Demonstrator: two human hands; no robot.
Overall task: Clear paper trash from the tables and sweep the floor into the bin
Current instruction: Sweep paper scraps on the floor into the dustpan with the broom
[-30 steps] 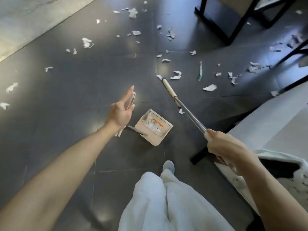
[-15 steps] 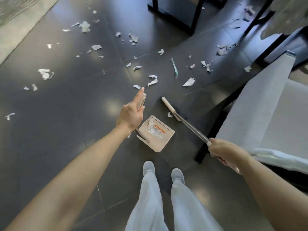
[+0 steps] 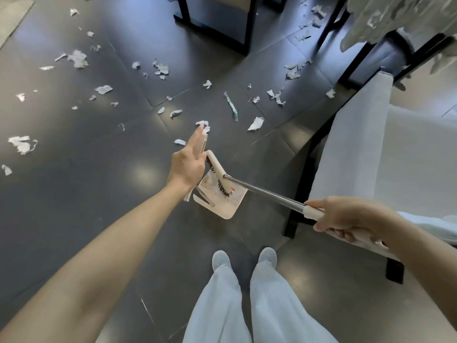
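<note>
My left hand (image 3: 189, 164) grips the upright cream handle of a dustpan (image 3: 222, 203) whose beige tray sits on the dark floor in front of my feet. My right hand (image 3: 346, 222) holds the cream grip of a broom (image 3: 262, 190) with a metal shaft. The broom's head lies over the dustpan tray, bristles down into it. Several torn white paper scraps (image 3: 256, 124) lie scattered over the floor beyond the pan, with a green-and-white wrapper (image 3: 232, 106) among them.
A white-covered chair (image 3: 371, 154) with black legs stands close on the right. Black table and chair legs (image 3: 243, 28) rise at the top centre and top right, with more scraps beneath them. My white-trousered legs and shoes (image 3: 243, 262) are just behind the dustpan.
The broom head has been drawn back from the floor ahead into the dustpan tray. The view has shifted, bringing the chair and the far scraps closer.
</note>
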